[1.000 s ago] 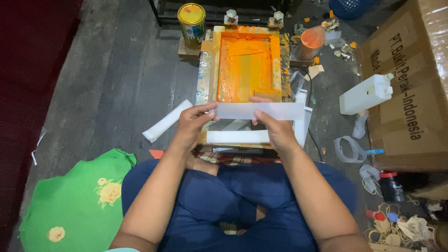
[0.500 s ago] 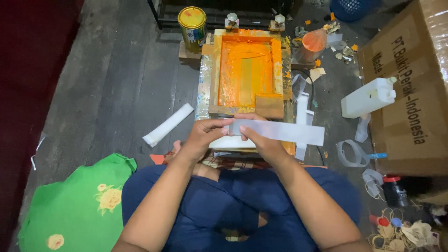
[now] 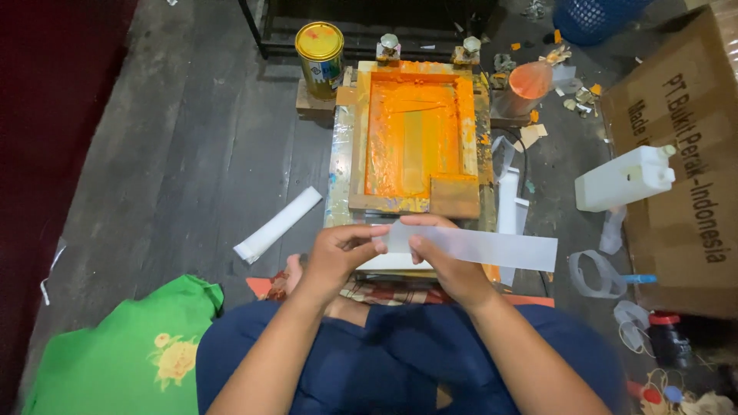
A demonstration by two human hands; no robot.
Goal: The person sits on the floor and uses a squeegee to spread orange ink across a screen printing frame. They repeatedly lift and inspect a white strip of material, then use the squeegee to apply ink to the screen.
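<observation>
Nearest: person seated on the floor [image 3: 169, 154] of dark wooden boards, legs in dark blue cloth, both forearms reaching forward.

Green cloth [image 3: 131, 353] with yellow flower print, on the floor at the person's left knee.

Left hand [image 3: 338, 257]: fingers closed in a pinch on the left end of a translucent white strip [image 3: 477, 247].

Right hand [image 3: 446, 265]: fingers closed on the same strip, just beside the left hand; thumb on top.

The strip: long, narrow, held level above the lap, its free end reaching out to the right, just in front of the printing frame.

Stack of white sheets [image 3: 396, 263], under the hands, partly hidden.

Rolled white strip [image 3: 277, 224], on the floor to the left, apart from the hands.

Wooden screen-printing frame [image 3: 411, 138], coated in orange ink, lying flat ahead of the hands; a wooden squeegee [image 3: 453, 196] rests in its near right corner.

White plastic jug [image 3: 626, 178], lying to the right against a cardboard box [image 3: 684, 138].

Orange-stained cup [image 3: 523, 86], tilted, beyond the frame's right corner.

Farthest: yellow-lidded paint tin [image 3: 320, 54], upright at the frame's far left corner.
</observation>
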